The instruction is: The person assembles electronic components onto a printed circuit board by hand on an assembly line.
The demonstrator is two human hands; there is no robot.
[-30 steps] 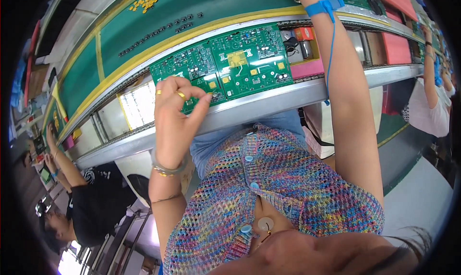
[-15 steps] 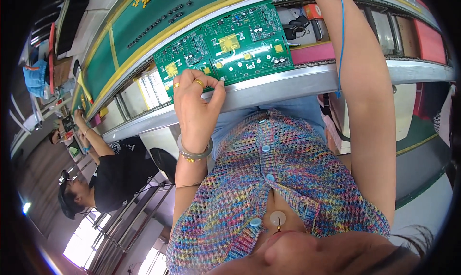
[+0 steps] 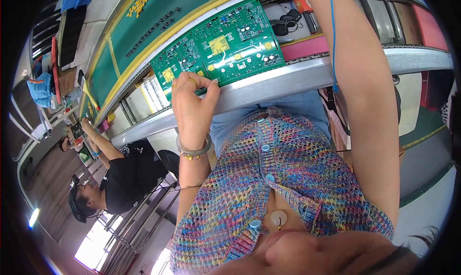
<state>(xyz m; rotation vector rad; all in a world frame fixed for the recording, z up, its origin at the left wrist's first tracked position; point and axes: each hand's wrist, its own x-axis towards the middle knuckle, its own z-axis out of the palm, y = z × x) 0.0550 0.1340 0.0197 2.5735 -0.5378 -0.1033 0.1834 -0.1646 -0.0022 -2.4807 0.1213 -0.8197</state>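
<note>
My left hand is closed over the near edge of a green circuit board, its fingers curled and the thumb drawn in against the index finger. Whatever lies between those fingertips is too small and covered to make out. The board holds small components and several yellow patches, and rests across the rails of a conveyor. My right forearm reaches over the conveyor at the right, a blue cord running along it. The right hand itself is beyond the upper edge of the picture.
A metal rail runs between me and the board. On the green bench beyond lie rows of black parts and a heap of yellow parts. Keys sit right of the board. A co-worker sits at the left.
The view has shifted slightly. My right arm has reached further away, taking the wrist with its blue band out of the picture. My left hand stays at the board's near edge.
</note>
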